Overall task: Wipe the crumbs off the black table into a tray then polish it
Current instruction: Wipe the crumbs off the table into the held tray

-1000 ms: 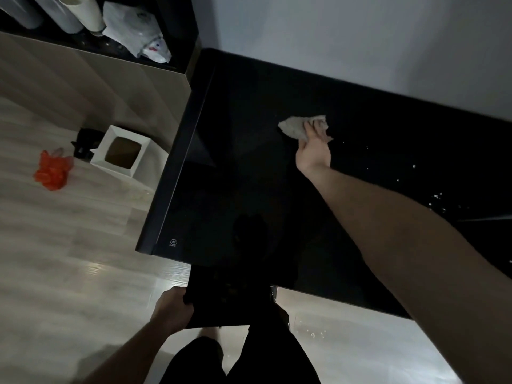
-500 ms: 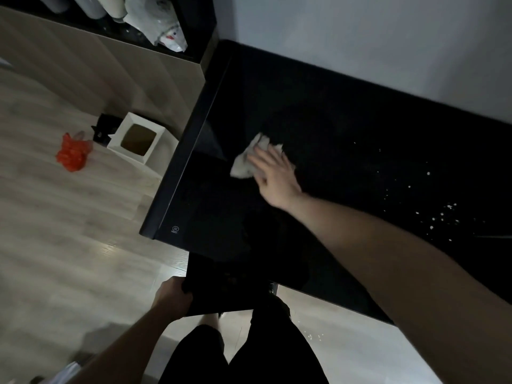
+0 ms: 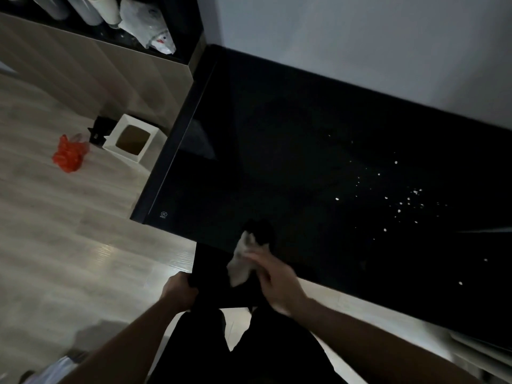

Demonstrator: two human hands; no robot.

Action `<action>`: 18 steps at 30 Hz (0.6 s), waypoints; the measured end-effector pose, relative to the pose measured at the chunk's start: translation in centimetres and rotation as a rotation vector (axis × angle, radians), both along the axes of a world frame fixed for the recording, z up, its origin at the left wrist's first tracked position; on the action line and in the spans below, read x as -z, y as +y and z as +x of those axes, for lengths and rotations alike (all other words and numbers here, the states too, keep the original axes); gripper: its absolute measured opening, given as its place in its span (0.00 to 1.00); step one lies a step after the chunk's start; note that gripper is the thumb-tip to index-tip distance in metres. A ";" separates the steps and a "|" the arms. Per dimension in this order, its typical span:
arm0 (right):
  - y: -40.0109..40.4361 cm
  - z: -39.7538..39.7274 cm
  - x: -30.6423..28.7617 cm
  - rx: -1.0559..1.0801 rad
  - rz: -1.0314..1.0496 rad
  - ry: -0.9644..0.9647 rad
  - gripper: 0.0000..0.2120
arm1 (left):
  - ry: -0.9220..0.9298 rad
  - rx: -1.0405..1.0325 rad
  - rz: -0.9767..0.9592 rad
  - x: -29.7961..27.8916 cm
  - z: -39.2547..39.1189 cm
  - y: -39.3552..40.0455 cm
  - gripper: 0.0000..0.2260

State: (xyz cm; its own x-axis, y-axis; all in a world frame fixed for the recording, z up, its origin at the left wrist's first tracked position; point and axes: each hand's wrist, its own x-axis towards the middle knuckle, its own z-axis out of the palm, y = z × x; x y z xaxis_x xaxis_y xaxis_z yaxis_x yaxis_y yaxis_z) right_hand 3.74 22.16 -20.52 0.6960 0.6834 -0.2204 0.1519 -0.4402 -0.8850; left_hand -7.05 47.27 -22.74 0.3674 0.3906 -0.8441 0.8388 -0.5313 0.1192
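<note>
The glossy black table (image 3: 277, 151) fills the upper right of the head view, set against a pale wall. White crumbs (image 3: 407, 200) lie scattered over its right part. My right hand (image 3: 274, 281) is at the table's near edge, pressing a crumpled pale cloth (image 3: 241, 264) that hangs over the edge above a black tray (image 3: 213, 275). My left hand (image 3: 180, 292) grips the tray's left side, holding it just below the table's edge. The tray is dark and hard to tell apart from my black trousers.
On the wooden floor to the left stand a white square box (image 3: 133, 138) with a brown inside, a small black object (image 3: 99, 131) and a red plastic bag (image 3: 69, 153). A shelf (image 3: 171, 58) at top left holds pale rolls and a white bag (image 3: 146, 26).
My right hand has swept the cloth from the far middle of the table towards me, down to the near edge over the tray. My left hand has kept holding the tray.
</note>
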 end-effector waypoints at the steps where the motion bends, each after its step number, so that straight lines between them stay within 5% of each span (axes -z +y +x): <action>1: -0.8 1.8 -0.4 0.081 0.004 -0.029 0.27 | 0.002 0.008 -0.002 0.2 -0.1 -0.3 0.08; 11: -6.9 26.6 -0.5 0.742 -0.341 -0.244 0.24 | -0.004 0.098 0.011 2.4 0.2 -2.1 0.13; 18: -6.4 34.2 4.5 0.523 -0.729 -0.247 0.29 | -0.032 0.064 0.036 2.3 0.6 -2.9 0.06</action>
State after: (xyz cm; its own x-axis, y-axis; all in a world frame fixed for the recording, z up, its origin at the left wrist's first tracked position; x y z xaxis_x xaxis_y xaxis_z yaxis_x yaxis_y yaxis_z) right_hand 37.92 15.72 -24.97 0.9608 0.0208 -0.2763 -0.0749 -0.9405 -0.3313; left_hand -6.45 44.38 -25.06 0.4188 0.3953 -0.8175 0.7992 -0.5879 0.1252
